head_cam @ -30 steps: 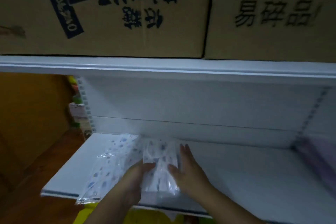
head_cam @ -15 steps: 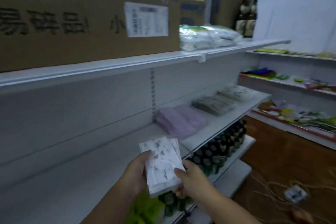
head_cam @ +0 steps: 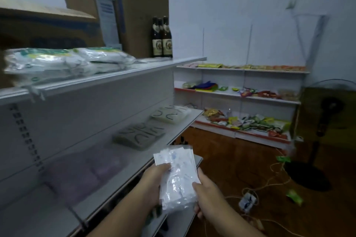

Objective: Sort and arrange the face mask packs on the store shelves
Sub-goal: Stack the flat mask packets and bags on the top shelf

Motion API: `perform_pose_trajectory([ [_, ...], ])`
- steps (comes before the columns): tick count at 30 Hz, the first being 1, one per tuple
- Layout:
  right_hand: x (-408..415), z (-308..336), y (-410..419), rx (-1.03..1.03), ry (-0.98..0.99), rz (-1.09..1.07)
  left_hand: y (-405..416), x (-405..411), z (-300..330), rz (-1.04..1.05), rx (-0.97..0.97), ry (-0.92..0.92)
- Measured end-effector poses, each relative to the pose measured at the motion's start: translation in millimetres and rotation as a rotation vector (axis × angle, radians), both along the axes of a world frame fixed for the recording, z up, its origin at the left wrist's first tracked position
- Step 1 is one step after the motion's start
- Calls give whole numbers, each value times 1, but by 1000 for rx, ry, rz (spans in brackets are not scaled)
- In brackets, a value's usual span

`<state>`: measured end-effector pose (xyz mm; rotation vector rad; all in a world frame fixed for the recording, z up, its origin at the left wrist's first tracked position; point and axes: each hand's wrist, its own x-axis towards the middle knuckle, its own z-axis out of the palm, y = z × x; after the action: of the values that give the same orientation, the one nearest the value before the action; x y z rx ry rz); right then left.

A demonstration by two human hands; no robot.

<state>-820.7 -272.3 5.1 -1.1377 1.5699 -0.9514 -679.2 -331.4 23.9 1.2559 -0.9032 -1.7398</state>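
Masks (head_cam: 178,177): a small stack of clear packs, held upright between both my hands in front of the shelf (head_cam: 123,171) edge. My left hand (head_cam: 154,184) grips the stack's left side, its fingers (head_cam: 163,167) curled over the front face. My right hand (head_cam: 207,192) pinches the right edge, thumb on the front and the other fingers hidden behind. The stack's long axis runs up and away from me, leaning slightly left. Beyond my left fingers, on the shelf, lie purple packs (head_cam: 86,171), then grey packs (head_cam: 138,135), then white packs (head_cam: 169,116) farthest off. The open shelf spots are up and to the left of my fingers, so my left hand is nearer; I judge the stack must swing leftward to land flat there.
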Motion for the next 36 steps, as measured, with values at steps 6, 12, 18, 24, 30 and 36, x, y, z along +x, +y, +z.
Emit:
perform_pose_trajectory([
  [6, -79, 32, -41, -105, -60, -47, -52, -79, 25, -102, 29, 80],
  [12, -123, 72, -110, -119, -155, 18, -137, -123, 56, -165, -40, 24],
  [18, -166, 142, -206, -266, -57, -59, -247, -150, 133, -268, -103, -19],
  [24, -182, 218, -296, -375, -107, -110, -330, -154, 234, -285, -336, -101],
  [30, -170, 251, -411, -452, -106, -11, -406, -128, 290, -142, -448, -315],
  [36, -118, 286, -530, -404, -70, 230, -477, -62, 313, 153, -380, -558],
])
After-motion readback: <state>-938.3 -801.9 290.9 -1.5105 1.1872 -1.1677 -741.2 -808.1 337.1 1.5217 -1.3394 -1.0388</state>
